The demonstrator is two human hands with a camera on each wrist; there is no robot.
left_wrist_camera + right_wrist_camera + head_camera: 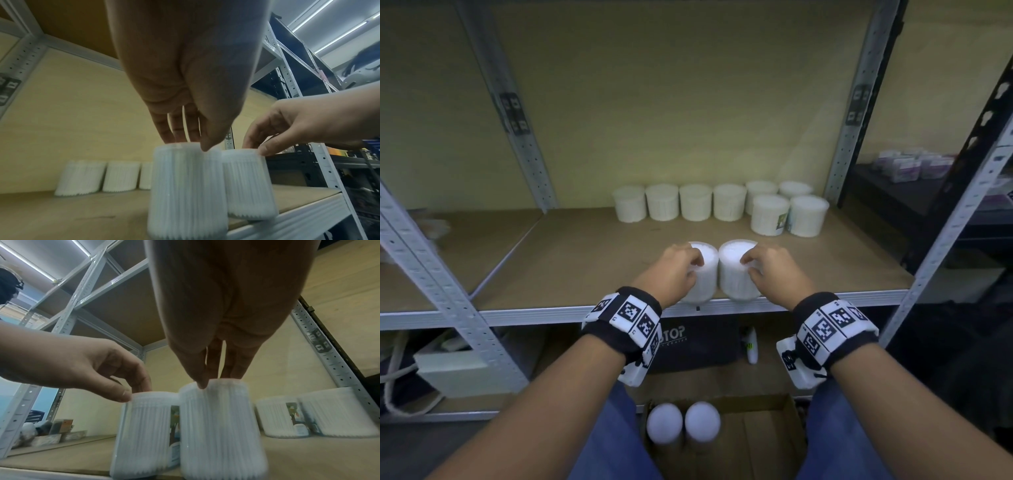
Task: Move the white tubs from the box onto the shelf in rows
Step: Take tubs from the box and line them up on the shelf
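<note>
Two white tubs stand side by side at the front edge of the brown shelf [585, 260]. My left hand [681, 263] grips the left tub [703, 274] by its top rim, thumb in front and fingers behind [179, 134]. My right hand [760, 263] grips the right tub [736, 270] the same way [213, 374]. Both tubs look blurred in the wrist views. Several more white tubs [695, 202] sit in a row along the back of the shelf, with two in front at its right end [787, 216]. Two tubs [683, 423] stay in the cardboard box [767, 431] below.
Grey perforated uprights [849, 113] frame the shelf on both sides. A black rack [914, 192] with small packs stands to the right. The lower shelf holds a dark bag [698, 342], a white bottle [751, 346] and cables at the left.
</note>
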